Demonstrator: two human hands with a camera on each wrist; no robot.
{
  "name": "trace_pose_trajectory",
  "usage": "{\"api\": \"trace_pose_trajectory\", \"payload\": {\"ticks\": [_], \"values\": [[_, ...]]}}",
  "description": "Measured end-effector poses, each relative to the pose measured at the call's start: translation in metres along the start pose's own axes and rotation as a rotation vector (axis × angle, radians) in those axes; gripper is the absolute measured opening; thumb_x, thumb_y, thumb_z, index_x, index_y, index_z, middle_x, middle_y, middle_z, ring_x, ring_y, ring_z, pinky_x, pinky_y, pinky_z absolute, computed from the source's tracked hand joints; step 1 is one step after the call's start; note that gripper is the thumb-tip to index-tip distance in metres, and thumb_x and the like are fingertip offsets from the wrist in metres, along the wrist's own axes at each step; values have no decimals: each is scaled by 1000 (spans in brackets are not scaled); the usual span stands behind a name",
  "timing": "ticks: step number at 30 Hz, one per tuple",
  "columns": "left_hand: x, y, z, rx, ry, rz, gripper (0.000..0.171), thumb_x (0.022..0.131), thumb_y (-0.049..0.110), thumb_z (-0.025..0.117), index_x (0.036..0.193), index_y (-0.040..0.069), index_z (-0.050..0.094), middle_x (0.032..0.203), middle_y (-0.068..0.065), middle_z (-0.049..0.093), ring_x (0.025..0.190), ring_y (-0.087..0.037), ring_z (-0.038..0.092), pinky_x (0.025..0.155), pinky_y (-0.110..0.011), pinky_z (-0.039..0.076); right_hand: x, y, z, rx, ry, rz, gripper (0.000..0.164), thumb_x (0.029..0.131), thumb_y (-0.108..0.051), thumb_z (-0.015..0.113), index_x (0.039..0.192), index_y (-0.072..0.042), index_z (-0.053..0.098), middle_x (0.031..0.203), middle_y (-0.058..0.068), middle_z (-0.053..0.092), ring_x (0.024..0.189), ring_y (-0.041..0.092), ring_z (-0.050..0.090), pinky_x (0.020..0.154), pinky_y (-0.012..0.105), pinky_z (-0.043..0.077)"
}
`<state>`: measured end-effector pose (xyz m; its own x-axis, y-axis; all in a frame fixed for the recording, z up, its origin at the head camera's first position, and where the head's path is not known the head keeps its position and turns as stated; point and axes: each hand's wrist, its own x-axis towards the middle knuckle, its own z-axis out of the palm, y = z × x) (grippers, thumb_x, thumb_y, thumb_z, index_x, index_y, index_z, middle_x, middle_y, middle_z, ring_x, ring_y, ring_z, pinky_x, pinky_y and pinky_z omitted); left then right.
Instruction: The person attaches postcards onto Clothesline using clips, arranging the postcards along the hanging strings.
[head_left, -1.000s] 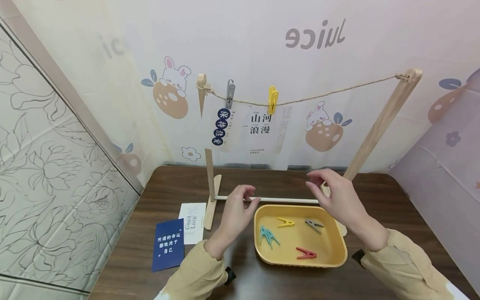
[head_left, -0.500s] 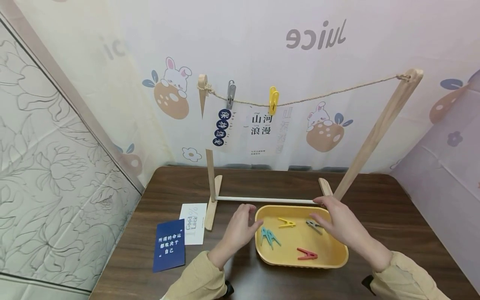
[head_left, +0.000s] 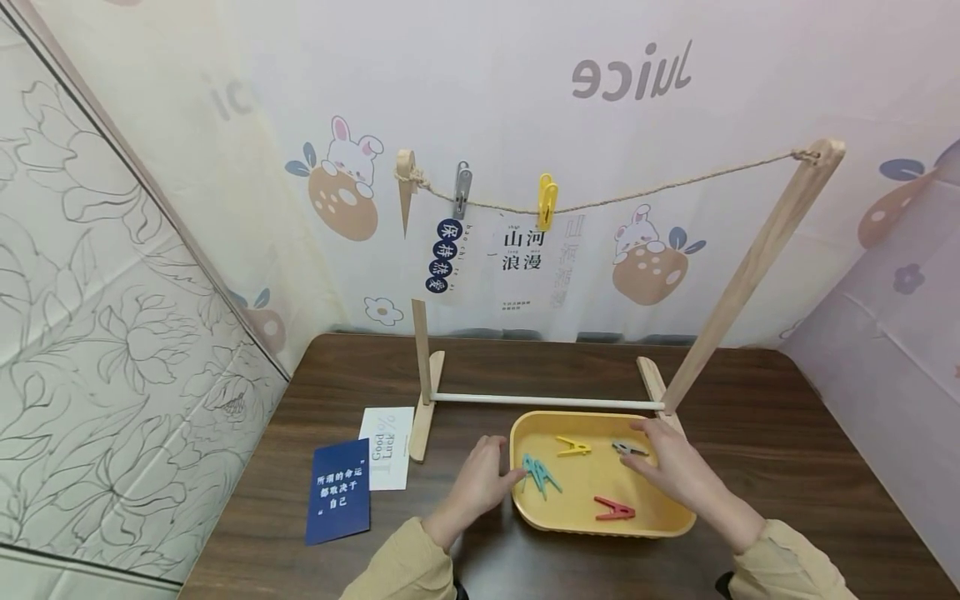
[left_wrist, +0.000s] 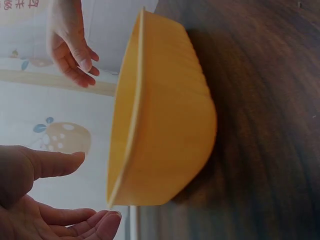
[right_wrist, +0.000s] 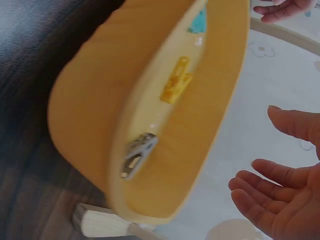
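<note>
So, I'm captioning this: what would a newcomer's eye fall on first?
Probably the yellow basin on the dark table, holding colorful clothespins, with the left hand and right hand near its ends. Behind it, two printed cards hang clipped on a rope between wooden posts. A navy card lies at the left.

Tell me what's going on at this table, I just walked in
A person's left hand is at the left side of a yellow basket of clothespins, and the right hand is over its right end, near a gray clothespin. Neither hand holds anything. Behind, one printed card hangs from a rope by a gray clip, and a second printed card by a yellow clip. A blue card and a white card lie on the table, left of the basket.
</note>
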<state>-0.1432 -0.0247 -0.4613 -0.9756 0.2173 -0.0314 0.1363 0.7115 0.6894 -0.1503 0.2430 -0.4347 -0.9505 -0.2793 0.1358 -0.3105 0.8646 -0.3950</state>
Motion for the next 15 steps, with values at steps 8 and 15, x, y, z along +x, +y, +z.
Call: {"api": "trace_pose_trajectory", "payload": {"ticks": [8, 15], "values": [[-2, -10, 14, -66, -3, 6, 46, 76, 15, 69, 107, -13, 51, 83, -12, 56, 73, -17, 51, 63, -30, 44, 0, 13, 18, -5, -3, -14, 52, 72, -15, 72, 110, 13, 48, 106, 26, 52, 94, 39, 52, 75, 48, 43], [-4, -14, 22, -152, 4, 8, 40, 75, 8, 68, 104, -14, 52, 53, 5, 45, 45, -4, 42, 44, -20, 38, 0, 22, 30, -61, 17, -25, 56, 66, -11, 76, 107, 14, 47, 104, 29, 51, 92, 41, 52, 75, 48, 43]]}}
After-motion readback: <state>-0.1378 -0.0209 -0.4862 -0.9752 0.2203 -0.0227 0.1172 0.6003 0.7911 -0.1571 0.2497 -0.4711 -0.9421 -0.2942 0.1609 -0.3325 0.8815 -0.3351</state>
